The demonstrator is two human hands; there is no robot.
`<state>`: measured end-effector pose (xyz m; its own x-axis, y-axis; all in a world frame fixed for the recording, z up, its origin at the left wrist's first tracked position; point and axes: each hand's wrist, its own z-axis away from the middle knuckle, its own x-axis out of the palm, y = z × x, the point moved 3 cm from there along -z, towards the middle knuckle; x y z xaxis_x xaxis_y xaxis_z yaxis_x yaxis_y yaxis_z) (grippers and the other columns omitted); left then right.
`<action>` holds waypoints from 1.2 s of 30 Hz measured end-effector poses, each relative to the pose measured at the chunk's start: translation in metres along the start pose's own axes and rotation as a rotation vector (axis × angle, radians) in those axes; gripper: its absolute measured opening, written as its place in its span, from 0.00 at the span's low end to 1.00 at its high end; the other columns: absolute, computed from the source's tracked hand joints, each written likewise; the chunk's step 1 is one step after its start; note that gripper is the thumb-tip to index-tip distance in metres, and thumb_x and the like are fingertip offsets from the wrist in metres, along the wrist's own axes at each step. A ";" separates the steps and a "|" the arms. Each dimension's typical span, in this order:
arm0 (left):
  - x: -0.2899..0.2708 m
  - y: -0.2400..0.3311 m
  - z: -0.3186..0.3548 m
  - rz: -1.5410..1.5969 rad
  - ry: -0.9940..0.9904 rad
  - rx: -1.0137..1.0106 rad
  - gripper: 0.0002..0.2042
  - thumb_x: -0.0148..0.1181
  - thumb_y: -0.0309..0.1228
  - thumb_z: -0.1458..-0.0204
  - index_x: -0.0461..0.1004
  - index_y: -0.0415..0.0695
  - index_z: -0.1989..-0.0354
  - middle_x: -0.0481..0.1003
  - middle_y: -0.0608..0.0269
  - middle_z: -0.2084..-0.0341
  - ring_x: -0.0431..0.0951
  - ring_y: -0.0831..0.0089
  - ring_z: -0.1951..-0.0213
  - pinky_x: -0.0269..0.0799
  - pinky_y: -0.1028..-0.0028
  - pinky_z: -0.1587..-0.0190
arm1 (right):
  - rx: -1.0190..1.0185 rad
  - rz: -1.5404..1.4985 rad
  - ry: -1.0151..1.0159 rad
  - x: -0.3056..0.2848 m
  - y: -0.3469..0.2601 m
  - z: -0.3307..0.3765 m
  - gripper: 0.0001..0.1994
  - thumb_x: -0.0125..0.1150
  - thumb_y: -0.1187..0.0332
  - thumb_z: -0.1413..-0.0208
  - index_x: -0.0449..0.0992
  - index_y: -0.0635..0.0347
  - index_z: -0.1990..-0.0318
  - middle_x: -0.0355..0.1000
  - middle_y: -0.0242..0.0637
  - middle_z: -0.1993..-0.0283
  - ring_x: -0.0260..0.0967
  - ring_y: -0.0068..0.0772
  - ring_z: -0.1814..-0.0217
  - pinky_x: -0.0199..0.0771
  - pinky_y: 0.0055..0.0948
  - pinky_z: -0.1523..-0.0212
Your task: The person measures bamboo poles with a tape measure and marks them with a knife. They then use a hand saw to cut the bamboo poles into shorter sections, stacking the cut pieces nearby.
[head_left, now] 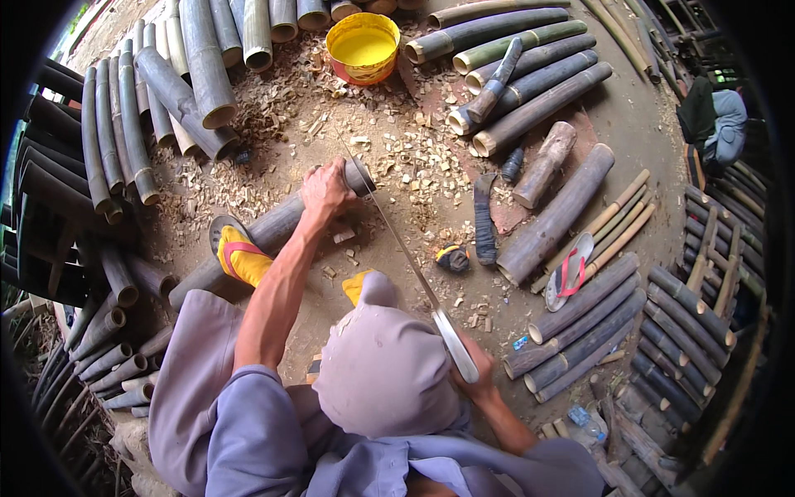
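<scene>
A thick dark bamboo pole (277, 222) lies slantwise on the ground in front of me. My left hand (328, 190) grips it close to its far right end. My left foot, in a yellow sock and sandal (242, 253), presses on the pole further down. In my right hand (475, 366), beside my bent right knee, is the pale handle of a handsaw (454, 344). The long thin blade runs up and left, crossing at the pole's end next to my left hand. Whether its teeth sit in the bamboo, I cannot tell.
Wood chips (422, 166) cover the ground around a yellow bucket (364, 50). Cut bamboo lengths (542, 108) lie on both sides. A dark wrapped tool (484, 219), a short log (544, 164), a loose sandal (570, 272) and a plastic bottle (586, 422) are at right.
</scene>
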<state>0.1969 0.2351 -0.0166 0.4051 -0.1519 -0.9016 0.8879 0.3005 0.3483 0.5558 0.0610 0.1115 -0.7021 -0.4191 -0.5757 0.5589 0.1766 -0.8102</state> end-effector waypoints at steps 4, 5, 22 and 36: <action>0.008 0.015 -0.004 0.000 -0.034 -0.017 0.24 0.71 0.38 0.71 0.70 0.43 0.63 0.77 0.51 0.66 0.78 0.54 0.60 0.65 0.58 0.47 | 0.043 -0.015 0.028 0.001 0.025 0.018 0.25 0.59 0.80 0.56 0.69 0.72 0.45 0.74 0.55 0.51 0.76 0.46 0.53 0.78 0.33 0.55; 0.008 0.015 -0.006 0.010 -0.036 -0.004 0.24 0.70 0.38 0.71 0.70 0.43 0.64 0.77 0.51 0.66 0.78 0.54 0.60 0.65 0.57 0.46 | 0.019 -0.064 0.028 0.013 0.021 -0.033 0.25 0.59 0.80 0.56 0.69 0.71 0.45 0.74 0.55 0.52 0.77 0.45 0.54 0.78 0.33 0.55; -0.006 0.025 0.001 0.010 -0.011 -0.009 0.22 0.71 0.36 0.65 0.70 0.46 0.61 0.77 0.57 0.67 0.77 0.58 0.58 0.65 0.60 0.49 | 0.017 -0.106 0.098 0.071 0.030 -0.128 0.14 0.59 0.76 0.52 0.73 0.64 0.56 0.69 0.48 0.75 0.70 0.38 0.79 0.68 0.34 0.77; 0.009 0.012 0.003 0.023 0.074 0.014 0.20 0.71 0.35 0.65 0.70 0.45 0.63 0.78 0.57 0.68 0.79 0.58 0.60 0.66 0.59 0.51 | -0.111 -0.027 0.134 0.062 0.041 -0.098 0.17 0.58 0.78 0.53 0.74 0.70 0.52 0.74 0.47 0.70 0.73 0.43 0.77 0.72 0.33 0.76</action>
<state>0.2119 0.2344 -0.0193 0.4087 -0.0753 -0.9095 0.8817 0.2901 0.3722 0.4922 0.1297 0.0320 -0.7728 -0.3043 -0.5570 0.4920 0.2672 -0.8286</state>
